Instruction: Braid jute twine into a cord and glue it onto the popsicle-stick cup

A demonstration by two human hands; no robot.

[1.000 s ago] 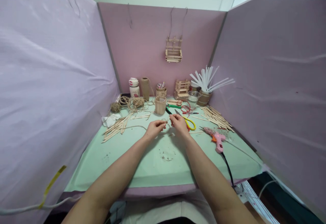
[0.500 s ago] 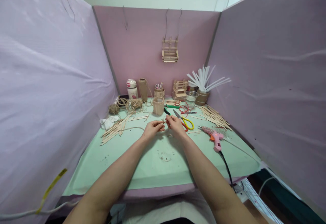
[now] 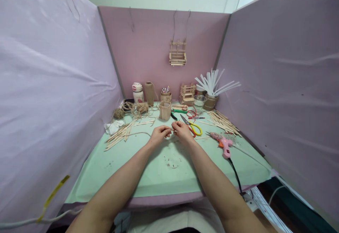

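Head view: twine [image 3: 172, 129] is pinched between left hand [image 3: 158, 135] and right hand [image 3: 183, 133], both closed on it; tying judged mid-way, scissors [image 3: 191, 125] and glue gun [image 3: 223, 142] lying unused nearby.

Left hand [image 3: 158, 135] and right hand [image 3: 182, 133] meeting mid-tabletop [image 3: 159, 176], string [image 3: 141, 132] pinched in fingers [image 3: 169, 130], scissors [image 3: 191, 125] at 1 o'clock of them, glue gun [image 3: 224, 143] at 3, stick pile [image 3: 119, 134] at 9, twine [image 3: 139, 108] at 11, box [image 3: 165, 110] at 12, basket [image 3: 177, 53] on back wall.

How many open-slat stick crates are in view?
2: the hanging crate on the back wall, the standing crate on the table below it. Clutter may hide others.
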